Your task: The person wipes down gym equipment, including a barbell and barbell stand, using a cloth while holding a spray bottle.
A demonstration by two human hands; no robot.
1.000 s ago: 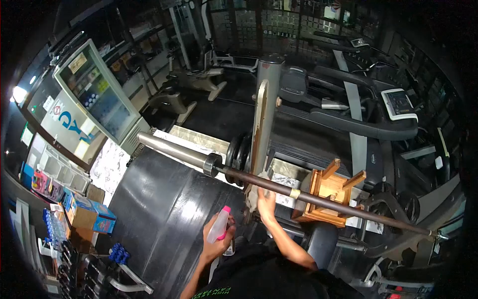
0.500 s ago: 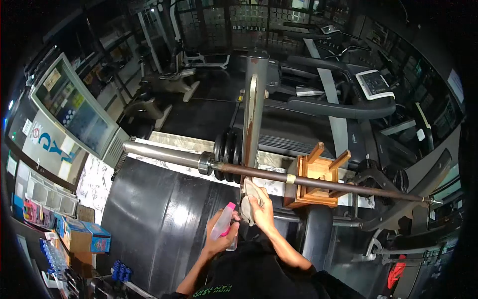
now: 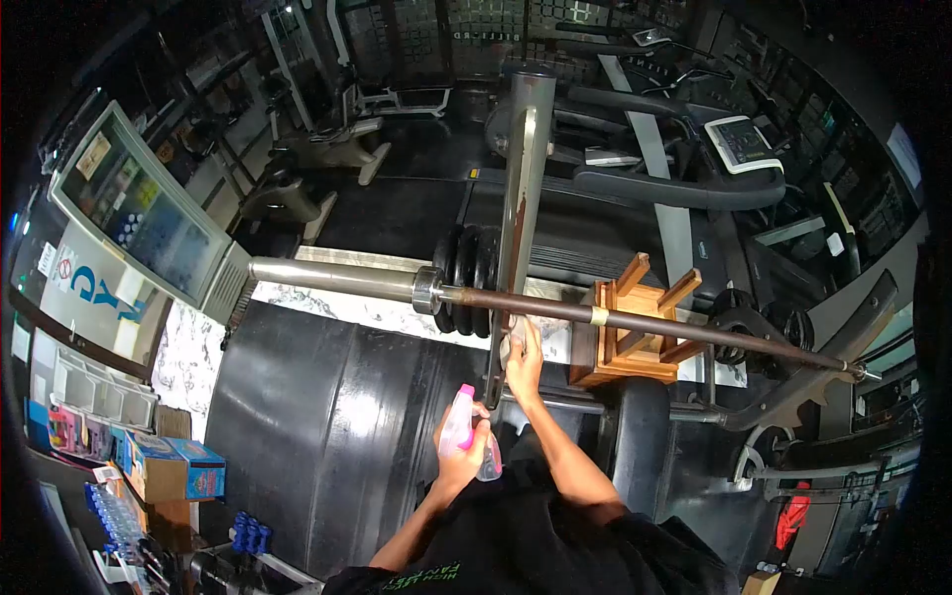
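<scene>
The cloth [image 3: 513, 342] under the right hand [image 3: 524, 359] is mostly covered by the flattened palm and fingers, so only a pale, crumpled edge shows above the fingertips; its weave and full outline cannot be made out. That hand lies spread and pressed flat, pinning the cloth against the rusty, paint-worn upright post [image 3: 520, 213] just below where the barbell [image 3: 555, 305] crosses it. The left hand [image 3: 458, 458], lower and nearer the body, is wrapped tight around a spray bottle [image 3: 468, 438], fingers hiding most of it; a pink trigger head and a bit of clear, glossy plastic body show. Above the right hand's hold the barbell is a dark, dull shaft, turning to a thick, shiny steel sleeve beyond a collar, with round black weight plates [image 3: 468, 280] stacked just behind the post. Beside the right hand, past the post, sits a wooden stool [image 3: 635, 332], legs up, of warm varnished slats. The far end of the barbell fades into shadow.
</scene>
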